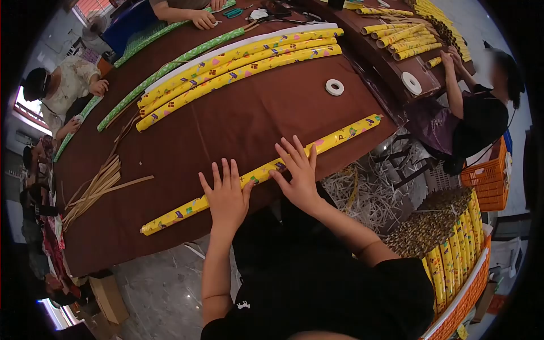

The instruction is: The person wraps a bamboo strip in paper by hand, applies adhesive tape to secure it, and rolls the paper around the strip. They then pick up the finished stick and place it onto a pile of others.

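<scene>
A brown cloth [272, 122] covers the broad table, faintly creased along its middle. Near its front edge a yellow patterned roll [345, 135] lies aslant, close to the person. The left hand [226, 195] rests flat on it with fingers spread; the right hand [297, 175] lies open across it further along, the two well apart and neither closed around it.

Beyond, more yellow rolls [238, 73] lie side by side, with a green roll [212, 44] behind them. A white tape ring [329, 85] sits on the cloth to the right, and a loose fan of thin strips [103, 184] to the left. What look like scissors [233, 12] lie at the far edge, too small to be sure of.

One co-worker [71, 85] is at the left, another [479, 116] by a second table [391, 68]. Pale shreds [362, 192] heap beside an orange basket [490, 181] above the grey floor [158, 283].
</scene>
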Action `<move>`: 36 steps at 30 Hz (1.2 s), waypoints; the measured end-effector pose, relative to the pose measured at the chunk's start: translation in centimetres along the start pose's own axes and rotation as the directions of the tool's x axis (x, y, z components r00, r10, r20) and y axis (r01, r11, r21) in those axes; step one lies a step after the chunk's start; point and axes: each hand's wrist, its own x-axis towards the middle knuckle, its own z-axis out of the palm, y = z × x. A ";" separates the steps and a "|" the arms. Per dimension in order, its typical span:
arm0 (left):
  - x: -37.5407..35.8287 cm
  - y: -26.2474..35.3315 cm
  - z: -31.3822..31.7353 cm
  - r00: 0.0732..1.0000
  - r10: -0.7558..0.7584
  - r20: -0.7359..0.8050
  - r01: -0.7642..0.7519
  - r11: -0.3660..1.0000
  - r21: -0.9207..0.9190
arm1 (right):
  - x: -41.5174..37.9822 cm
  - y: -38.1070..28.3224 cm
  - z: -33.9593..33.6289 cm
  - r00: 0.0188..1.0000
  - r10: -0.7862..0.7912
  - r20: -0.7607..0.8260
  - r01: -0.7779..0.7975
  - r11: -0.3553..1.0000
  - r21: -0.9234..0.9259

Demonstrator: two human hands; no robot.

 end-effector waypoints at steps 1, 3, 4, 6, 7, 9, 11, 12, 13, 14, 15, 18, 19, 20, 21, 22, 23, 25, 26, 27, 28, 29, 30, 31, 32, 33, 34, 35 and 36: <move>0.0 0.1 0.0 1.000 0.005 -0.001 -0.005 1.000 0.007 | 0.0 0.0 -0.2 1.000 -0.007 0.018 0.007 1.000 -0.005; 0.0 0.0 -0.1 1.000 0.008 0.000 -0.008 1.000 0.005 | 0.0 0.1 -0.5 0.999 -0.015 0.035 0.015 1.000 -0.009; 0.1 0.0 -0.1 1.000 0.012 -0.002 -0.012 1.000 0.003 | -0.1 0.2 -0.6 0.999 -0.011 0.050 0.010 1.000 0.011; 0.0 0.0 -0.1 1.000 0.011 -0.002 -0.011 1.000 0.002 | -0.1 0.3 -0.8 0.998 -0.009 0.065 0.007 0.999 0.032; 0.0 0.0 -0.1 1.000 0.011 -0.001 -0.011 1.000 0.000 | -0.1 0.3 -0.8 0.997 -0.004 0.075 0.000 0.999 0.047; -0.1 0.0 0.0 1.000 0.010 -0.006 -0.010 1.000 -0.001 | 0.0 0.1 -0.9 0.996 -0.002 0.086 -0.004 0.998 0.064; -0.1 0.0 0.0 1.000 0.012 -0.010 -0.012 1.000 -0.003 | 0.2 -0.4 -1.1 0.996 0.052 0.067 -0.059 0.993 0.106; 0.0 0.0 -0.3 1.000 0.011 -0.005 -0.011 1.000 -0.005 | 0.2 -0.5 -0.8 0.996 0.054 0.066 -0.061 0.992 0.106; 0.0 0.1 -0.4 1.000 0.013 0.000 -0.013 1.000 -0.009 | 0.3 -0.5 -0.3 0.997 0.065 0.046 -0.068 0.996 0.057; -0.1 0.1 -0.3 1.000 0.018 0.002 -0.018 1.000 -0.012 | 0.3 -0.6 0.0 0.997 0.078 0.023 -0.078 0.997 0.008; -0.1 -0.1 -0.3 1.000 0.016 0.015 -0.016 1.000 -0.014 | 0.2 -0.7 0.0 0.997 0.081 0.017 -0.082 0.997 0.003; 0.2 -0.2 0.1 1.000 0.013 0.023 -0.013 1.000 -0.017 | 0.4 -0.4 -0.4 0.998 0.042 0.051 -0.043 0.999 0.016; 0.1 -0.3 0.2 1.000 0.007 0.029 -0.006 1.000 -0.010 | 0.3 -0.2 -0.6 0.998 0.048 0.044 -0.049 0.999 0.010; 0.1 -0.3 0.2 1.000 0.016 0.027 -0.015 1.000 -0.014 | 0.2 -0.1 -0.7 0.998 0.036 0.056 -0.038 0.999 0.032; 0.1 -0.3 0.2 1.000 0.010 0.027 -0.010 1.000 -0.015 | 0.1 0.1 -0.8 0.997 0.022 0.068 -0.025 0.998 0.053; 0.0 -0.2 0.2 1.000 0.003 0.028 -0.003 1.000 -0.015 | 0.0 0.3 -1.1 0.998 0.024 0.065 -0.027 0.999 0.046; 0.0 -0.2 0.3 1.000 0.008 0.026 -0.007 1.000 -0.021 | -0.1 0.5 -1.4 0.996 0.019 0.091 -0.025 0.998 0.063; -0.2 -0.2 0.3 1.000 0.009 0.002 -0.009 1.000 -0.015 | -0.6 0.7 -2.1 0.993 0.013 0.115 -0.022 0.997 0.077; -0.2 -0.1 0.3 1.000 0.013 -0.002 -0.013 1.000 -0.017 | -1.0 0.9 -2.7 0.995 -0.023 0.095 0.020 0.999 0.030; -0.3 -0.1 0.2 1.000 0.011 -0.001 -0.011 1.000 -0.019 | -1.2 1.4 -3.4 0.995 -0.060 0.077 0.062 0.998 -0.019; -0.3 0.0 0.1 1.000 0.010 0.002 -0.010 1.000 -0.022 | -1.4 2.2 -4.2 0.994 -0.089 0.070 0.093 0.994 -0.064; -0.3 0.0 0.1 1.000 0.013 0.001 -0.013 1.000 -0.025 | -1.3 3.2 -5.3 0.993 -0.098 0.073 0.104 0.992 -0.075; -0.4 0.1 0.1 1.000 0.009 -0.005 -0.009 1.000 -0.024 | -0.9 4.5 -6.6 0.991 -0.107 0.076 0.113 0.990 -0.085; -0.5 0.2 0.0 1.000 0.005 -0.010 -0.005 1.000 -0.023 | -0.4 5.8 -7.8 0.990 -0.118 0.079 0.127 0.985 -0.115; -0.7 0.3 0.0 1.000 0.009 -0.007 -0.009 1.000 -0.027 | 0.0 7.0 -9.2 0.988 -0.123 0.096 0.140 0.970 -0.198; -0.7 0.3 -0.1 1.000 0.003 -0.005 -0.004 1.000 -0.017 | 0.6 7.9 -10.5 0.986 -0.128 0.111 0.155 0.948 -0.280; -0.6 0.4 -0.1 1.000 -0.001 -0.006 0.001 1.000 -0.007 | 1.1 8.5 -11.8 0.990 -0.132 0.042 0.138 0.934 -0.330; -0.7 0.4 0.0 1.000 0.004 -0.010 -0.004 1.000 -0.009 | 1.5 9.5 -12.5 0.991 -0.106 -0.082 0.076 0.950 -0.303; -0.7 0.4 0.1 1.000 -0.017 0.002 0.017 1.000 -0.011 | 1.7 10.7 -13.2 0.975 -0.076 -0.207 0.018 0.963 -0.269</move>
